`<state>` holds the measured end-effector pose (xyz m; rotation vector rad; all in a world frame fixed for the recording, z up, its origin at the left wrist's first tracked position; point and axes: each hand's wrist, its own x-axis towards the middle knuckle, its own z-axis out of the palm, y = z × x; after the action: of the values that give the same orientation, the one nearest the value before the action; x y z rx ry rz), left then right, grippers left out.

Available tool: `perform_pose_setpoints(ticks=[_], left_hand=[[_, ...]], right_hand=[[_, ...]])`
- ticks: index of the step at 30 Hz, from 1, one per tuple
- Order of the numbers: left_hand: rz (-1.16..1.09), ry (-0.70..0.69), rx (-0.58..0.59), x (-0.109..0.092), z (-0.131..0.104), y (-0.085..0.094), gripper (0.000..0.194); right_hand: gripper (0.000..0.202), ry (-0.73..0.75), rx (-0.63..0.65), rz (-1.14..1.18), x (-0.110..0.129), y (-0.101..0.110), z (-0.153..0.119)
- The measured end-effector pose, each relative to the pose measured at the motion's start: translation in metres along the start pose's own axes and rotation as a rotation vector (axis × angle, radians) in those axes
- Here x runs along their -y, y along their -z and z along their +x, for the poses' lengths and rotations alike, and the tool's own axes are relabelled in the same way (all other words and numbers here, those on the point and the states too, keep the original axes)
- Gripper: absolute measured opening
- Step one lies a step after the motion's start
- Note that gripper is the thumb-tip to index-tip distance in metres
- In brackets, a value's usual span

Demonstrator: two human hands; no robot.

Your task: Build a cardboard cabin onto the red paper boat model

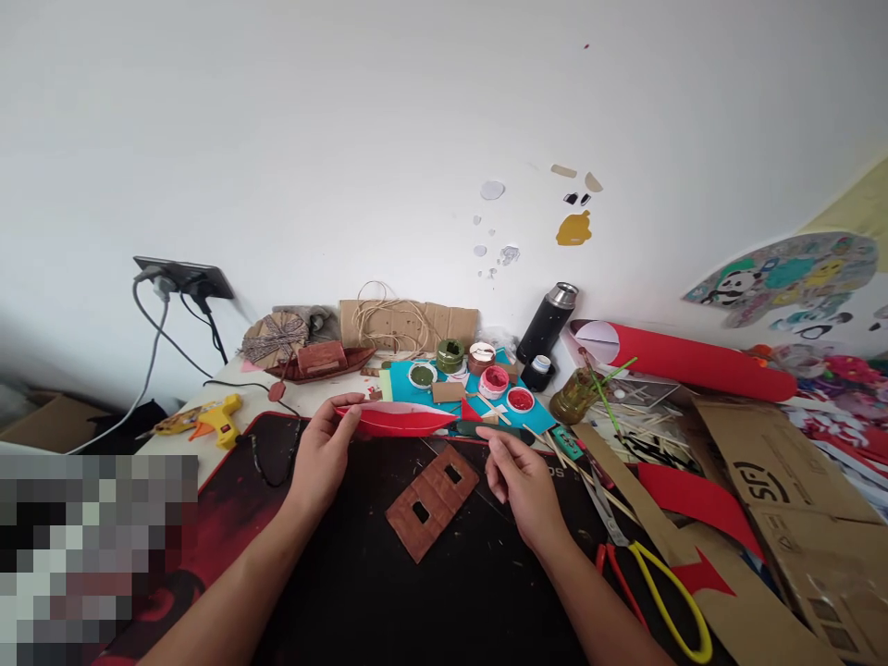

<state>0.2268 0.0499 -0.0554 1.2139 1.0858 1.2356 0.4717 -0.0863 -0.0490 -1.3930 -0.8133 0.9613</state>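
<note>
My left hand (327,446) pinches the left end of a red paper piece (402,421), long and pointed like a boat hull, with a pale inner side. To its right my right hand (522,476) hovers with loosely curved fingers and nothing visible in them. Its index fingertip overlaps a dark green handle-like object (496,431) in view; whether they touch I cannot tell. Between the hands, a brown painted cardboard rectangle (431,504) with two cut-out windows lies tilted on the black mat (388,601). A small red paper triangle (474,411) shows behind the red piece.
Paint pots (495,380) stand on blue paper (409,370) at the back. A brown model boat (319,359) and a yellow glue gun (226,421) lie left. Scissors (659,578), cardboard (756,462), a brush jar (575,396) and a black flask (548,324) occupy the right.
</note>
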Motion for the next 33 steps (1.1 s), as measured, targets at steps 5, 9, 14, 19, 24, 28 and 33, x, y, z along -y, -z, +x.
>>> perform_pose_setpoints(ticks=[5, 9, 14, 19, 24, 28, 33], left_hand=[[0.226, -0.009, 0.013, 0.000, 0.010, 0.009, 0.046], [0.475, -0.064, 0.031, -0.001, 0.008, 0.009, 0.032], [0.537, -0.141, 0.013, -0.002, 0.006, 0.007, 0.022], [0.596, -0.207, -0.015, 0.002, 0.012, 0.014, 0.020], [0.679, -0.390, -0.018, 0.008, 0.015, 0.017, 0.018], [0.712, -0.464, -0.010, 0.004, 0.011, 0.012, 0.018], [0.700, -0.538, 0.121, -0.007, -0.001, 0.002, 0.016]], right_hand=[[0.059, -0.007, 0.002, -0.018, -0.003, 0.002, -0.001], [0.063, -0.014, 0.047, -0.061, 0.000, -0.001, -0.004], [0.069, -0.037, 0.070, -0.100, 0.006, -0.005, -0.006], [0.072, -0.053, 0.078, -0.118, 0.005, -0.010, -0.008], [0.072, -0.049, 0.078, -0.155, 0.004, -0.010, -0.010], [0.072, -0.042, 0.082, -0.186, 0.003, -0.008, -0.012], [0.072, -0.062, 0.068, -0.185, 0.004, -0.007, -0.014]])
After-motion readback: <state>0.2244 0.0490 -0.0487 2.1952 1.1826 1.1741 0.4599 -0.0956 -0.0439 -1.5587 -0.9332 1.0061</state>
